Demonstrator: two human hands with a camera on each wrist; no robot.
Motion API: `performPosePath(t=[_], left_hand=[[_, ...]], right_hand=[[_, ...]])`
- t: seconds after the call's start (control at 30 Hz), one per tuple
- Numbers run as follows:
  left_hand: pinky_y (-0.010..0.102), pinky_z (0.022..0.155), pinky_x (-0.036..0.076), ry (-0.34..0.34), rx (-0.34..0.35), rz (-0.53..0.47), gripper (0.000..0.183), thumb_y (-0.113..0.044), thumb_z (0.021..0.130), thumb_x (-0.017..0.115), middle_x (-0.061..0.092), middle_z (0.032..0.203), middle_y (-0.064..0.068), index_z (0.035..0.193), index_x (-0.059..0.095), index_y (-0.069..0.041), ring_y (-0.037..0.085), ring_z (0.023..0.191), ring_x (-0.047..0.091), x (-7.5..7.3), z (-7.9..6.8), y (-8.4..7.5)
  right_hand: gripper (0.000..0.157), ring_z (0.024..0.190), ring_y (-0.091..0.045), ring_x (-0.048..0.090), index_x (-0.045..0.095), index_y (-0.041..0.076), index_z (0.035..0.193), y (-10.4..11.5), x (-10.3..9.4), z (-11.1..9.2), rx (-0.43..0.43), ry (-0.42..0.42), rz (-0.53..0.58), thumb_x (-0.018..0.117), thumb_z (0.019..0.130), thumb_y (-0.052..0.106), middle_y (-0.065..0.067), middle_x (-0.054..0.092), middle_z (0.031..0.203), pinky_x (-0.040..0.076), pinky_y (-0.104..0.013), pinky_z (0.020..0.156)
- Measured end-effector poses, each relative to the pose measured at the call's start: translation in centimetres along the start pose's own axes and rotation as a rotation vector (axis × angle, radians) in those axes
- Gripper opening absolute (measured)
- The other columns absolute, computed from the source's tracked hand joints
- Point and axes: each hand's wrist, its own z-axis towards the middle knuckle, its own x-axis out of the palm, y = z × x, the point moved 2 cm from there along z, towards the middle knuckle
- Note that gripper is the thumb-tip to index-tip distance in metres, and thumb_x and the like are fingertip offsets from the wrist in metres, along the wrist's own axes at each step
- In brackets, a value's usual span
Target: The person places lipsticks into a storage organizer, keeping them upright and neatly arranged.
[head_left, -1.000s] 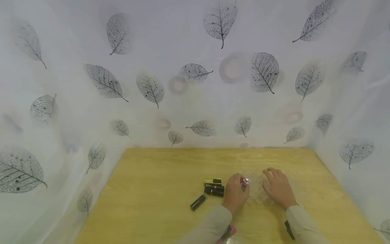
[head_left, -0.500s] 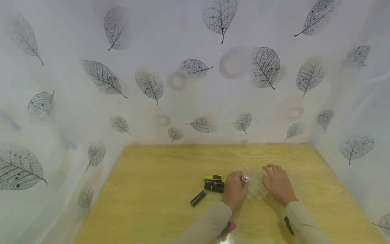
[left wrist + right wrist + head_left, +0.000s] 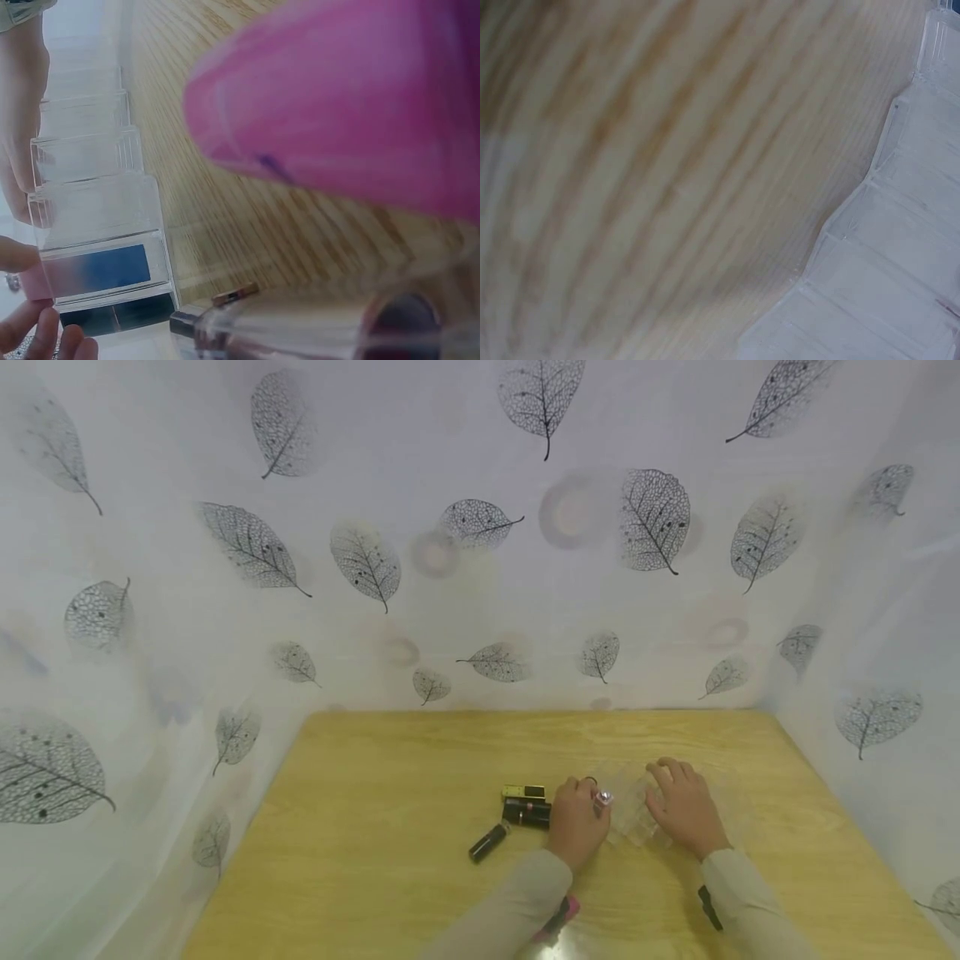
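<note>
My left hand [image 3: 579, 825] pinches the top of a slim lipstick tube [image 3: 97, 271], pink fading to blue, with a shiny jewel-like end. The tube stands in a slot of a clear stepped plastic organizer [image 3: 97, 206], and its shiny end shows beside my fingers in the head view. A dark tube [image 3: 116, 315] sits in the neighbouring slot. My right hand [image 3: 686, 810] rests on the right part of the organizer, fingers loosely bent over it. The right wrist view shows only the organizer's stepped side [image 3: 900, 247] and the table, not the hand.
Left of my left hand lie a gold tube [image 3: 523, 792], a thick black tube [image 3: 527, 813] and a smaller black tube [image 3: 489, 843] on the wooden table [image 3: 360, 860]. A blurred pink object [image 3: 337, 105] fills much of the left wrist view. Leaf-patterned curtains [image 3: 480, 593] enclose the table.
The head view tilts slightly downward, so the table sits higher in it. Both hands keep nearly the same place at the organizer, the left still pinching the lipstick tube.
</note>
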Motion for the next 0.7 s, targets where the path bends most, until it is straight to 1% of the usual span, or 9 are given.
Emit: performPosePath(t=[0.2, 0.4, 0.47, 0.63, 0.7], left_hand=[[0.017, 0.059, 0.04, 0.012, -0.007, 0.042, 0.017, -0.027, 0.074, 0.075, 0.055, 0.075, -0.004, 0.078, 0.063, -0.016, 0.009, 0.068, 0.051, 0.18, 0.15, 0.09], [0.018, 0.058, 0.04, -0.008, 0.011, 0.084, 0.018, -0.03, 0.075, 0.074, 0.057, 0.075, -0.004, 0.078, 0.063, -0.017, 0.01, 0.067, 0.052, 0.05, 0.29, 0.14], [0.018, 0.057, 0.04, 0.002, 0.005, 0.092, 0.018, -0.031, 0.075, 0.074, 0.057, 0.075, -0.004, 0.078, 0.063, -0.018, 0.01, 0.067, 0.052, -0.06, 0.31, 0.12], [0.018, 0.059, 0.04, 0.056, -0.025, 0.113, 0.019, -0.034, 0.076, 0.074, 0.056, 0.075, -0.006, 0.078, 0.062, -0.019, 0.008, 0.069, 0.051, -0.04, 0.21, 0.14], [0.018, 0.059, 0.039, 0.064, -0.027, 0.122, 0.019, -0.035, 0.076, 0.073, 0.056, 0.075, -0.006, 0.078, 0.061, -0.019, 0.009, 0.068, 0.051, 0.04, 0.18, 0.19]], right_hand=[[0.037, 0.099, -0.039, 0.053, 0.058, -0.001, 0.111, -0.06, -0.13, 0.16, 0.0, 0.004, 0.0, 0.06, 0.079, 0.017, -0.021, 0.057, 0.109, 0.045, -0.055, 0.077], [0.037, 0.099, -0.039, 0.053, 0.058, -0.001, 0.111, -0.31, 0.05, 0.35, -0.003, 0.0, -0.007, 0.06, 0.079, 0.018, -0.021, 0.057, 0.109, 0.045, -0.054, 0.077], [0.037, 0.099, -0.039, 0.053, 0.058, -0.001, 0.111, -0.33, 0.08, 0.33, -0.004, -0.003, -0.009, 0.06, 0.079, 0.017, -0.021, 0.057, 0.109, 0.046, -0.055, 0.077], [0.037, 0.099, -0.04, 0.054, 0.059, -0.001, 0.11, -0.21, 0.07, 0.16, -0.006, -0.005, -0.01, 0.059, 0.078, 0.017, -0.021, 0.058, 0.108, 0.046, -0.055, 0.076], [0.036, 0.098, -0.04, 0.054, 0.059, -0.001, 0.11, -0.18, 0.05, 0.11, -0.007, -0.008, -0.007, 0.059, 0.078, 0.016, -0.021, 0.058, 0.107, 0.046, -0.055, 0.076]])
